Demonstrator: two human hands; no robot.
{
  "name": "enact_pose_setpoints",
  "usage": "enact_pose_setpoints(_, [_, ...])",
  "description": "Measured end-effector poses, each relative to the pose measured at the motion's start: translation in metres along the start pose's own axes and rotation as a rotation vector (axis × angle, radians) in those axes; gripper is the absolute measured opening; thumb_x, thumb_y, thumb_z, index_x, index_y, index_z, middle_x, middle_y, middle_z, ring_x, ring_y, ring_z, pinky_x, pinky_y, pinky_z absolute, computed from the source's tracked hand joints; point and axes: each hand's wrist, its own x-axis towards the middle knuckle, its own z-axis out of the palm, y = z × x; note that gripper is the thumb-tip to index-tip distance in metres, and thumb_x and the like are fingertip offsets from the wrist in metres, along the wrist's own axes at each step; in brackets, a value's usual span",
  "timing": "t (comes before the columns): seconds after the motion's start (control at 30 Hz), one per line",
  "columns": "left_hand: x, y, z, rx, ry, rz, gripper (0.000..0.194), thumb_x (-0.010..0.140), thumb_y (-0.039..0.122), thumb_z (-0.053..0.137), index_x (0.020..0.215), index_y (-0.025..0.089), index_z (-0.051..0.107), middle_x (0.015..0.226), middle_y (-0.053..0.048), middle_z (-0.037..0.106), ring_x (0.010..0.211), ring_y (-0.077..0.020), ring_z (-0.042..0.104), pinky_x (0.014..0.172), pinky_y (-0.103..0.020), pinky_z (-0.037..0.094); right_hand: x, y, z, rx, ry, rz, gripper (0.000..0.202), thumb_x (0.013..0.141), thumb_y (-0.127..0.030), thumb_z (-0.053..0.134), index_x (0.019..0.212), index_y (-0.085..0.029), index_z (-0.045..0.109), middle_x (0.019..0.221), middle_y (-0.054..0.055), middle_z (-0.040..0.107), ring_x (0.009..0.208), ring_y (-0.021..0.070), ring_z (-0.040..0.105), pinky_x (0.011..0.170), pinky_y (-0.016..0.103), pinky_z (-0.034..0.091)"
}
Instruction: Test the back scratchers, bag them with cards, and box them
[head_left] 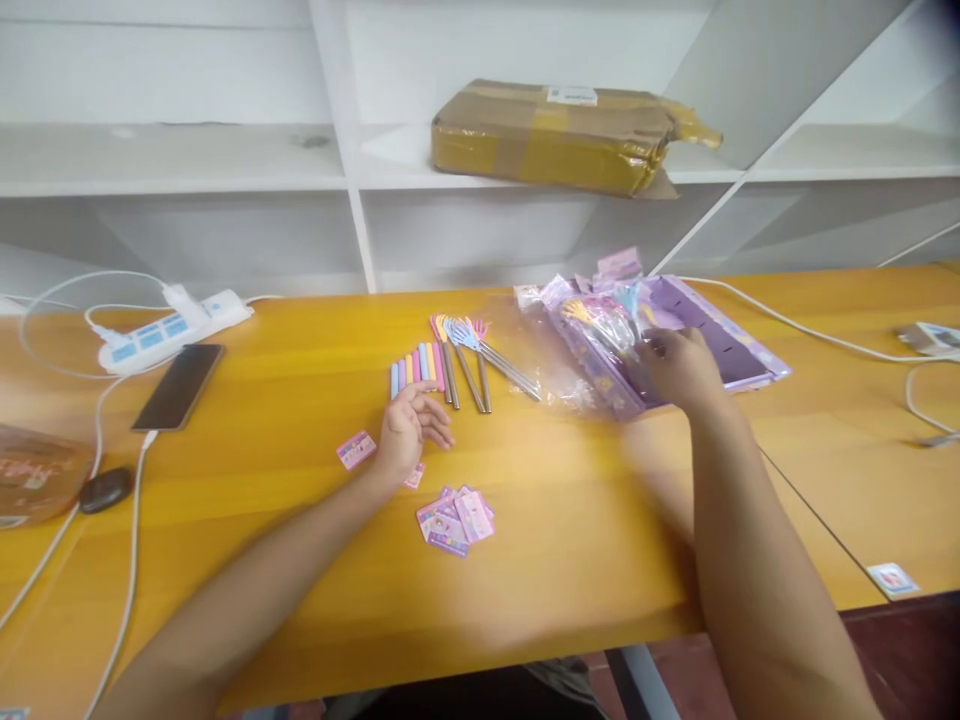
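Note:
My left hand (pixel 414 425) hovers palm inward over the table, fingers apart and holding nothing, just below a row of pastel sticks (pixel 417 368). Beside that row lie several metal rods with small coloured hand-shaped ends (pixel 461 335). My right hand (pixel 679 368) is over a purple box (pixel 750 365), at clear plastic packaging (pixel 562 370) with a yellow hand-shaped end (pixel 577 311) in it. Its fingers are bent and blurred, so what they grip is unclear. Small printed cards (pixel 474 515) lie overlapping in front, and another card (pixel 356 450) is left of my left hand.
A power strip (pixel 176 328), a phone (pixel 178 388), white cables and a black mouse-like object (pixel 106 490) occupy the left side. A taped cardboard box (pixel 555 140) sits on the shelf behind. Another cable crosses the right side.

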Motion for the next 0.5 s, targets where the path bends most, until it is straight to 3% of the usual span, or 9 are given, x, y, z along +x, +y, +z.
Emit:
enact_pose_setpoints(0.17, [-0.002, -0.001, 0.001, 0.023, -0.017, -0.011, 0.045, 0.092, 0.055, 0.048, 0.114, 0.017, 0.059, 0.068, 0.002, 0.066, 0.044, -0.0189, 0.067, 0.038, -0.025, 0.046, -0.016, 0.006, 0.007, -0.039, -0.048, 0.032, 0.023, 0.085, -0.015, 0.074, 0.108, -0.014, 0.073, 0.092, 0.017, 0.067, 0.088, 0.0285, 0.054, 0.086, 0.046, 0.038])
enact_pose_setpoints(0.3, [-0.008, 0.008, 0.003, 0.046, -0.086, 0.027, 0.023, 0.089, 0.038, 0.061, 0.103, 0.021, 0.058, 0.069, 0.003, 0.067, 0.046, -0.0166, 0.066, 0.040, -0.023, 0.046, -0.020, 0.005, 0.008, -0.084, -0.010, 0.042, 0.019, 0.089, -0.016, 0.069, 0.107, -0.016, 0.075, 0.106, 0.024, 0.071, 0.094, 0.0316, 0.054, 0.091, 0.049, 0.036])
enact_pose_setpoints(0.4, [-0.028, 0.036, 0.012, 0.039, -0.335, -0.004, 0.018, 0.092, 0.038, 0.066, 0.087, 0.022, 0.060, 0.061, 0.002, 0.062, 0.044, -0.0151, 0.060, 0.042, -0.025, 0.044, -0.019, 0.006, 0.005, -0.118, 0.030, 0.020, 0.023, 0.090, -0.017, 0.067, 0.111, -0.018, 0.076, 0.112, 0.024, 0.071, 0.098, 0.0337, 0.055, 0.092, 0.050, 0.038])
enact_pose_setpoints(0.5, [-0.070, 0.074, 0.028, 0.128, -0.736, -0.182, 0.038, 0.095, 0.055, 0.071, 0.076, 0.023, 0.066, 0.058, -0.004, 0.063, 0.046, -0.0172, 0.057, 0.045, -0.030, 0.043, -0.019, -0.001, 0.002, -0.116, 0.175, -0.013, 0.025, 0.093, -0.021, 0.064, 0.115, -0.018, 0.074, 0.124, 0.027, 0.068, 0.115, 0.0371, 0.054, 0.101, 0.051, 0.039])
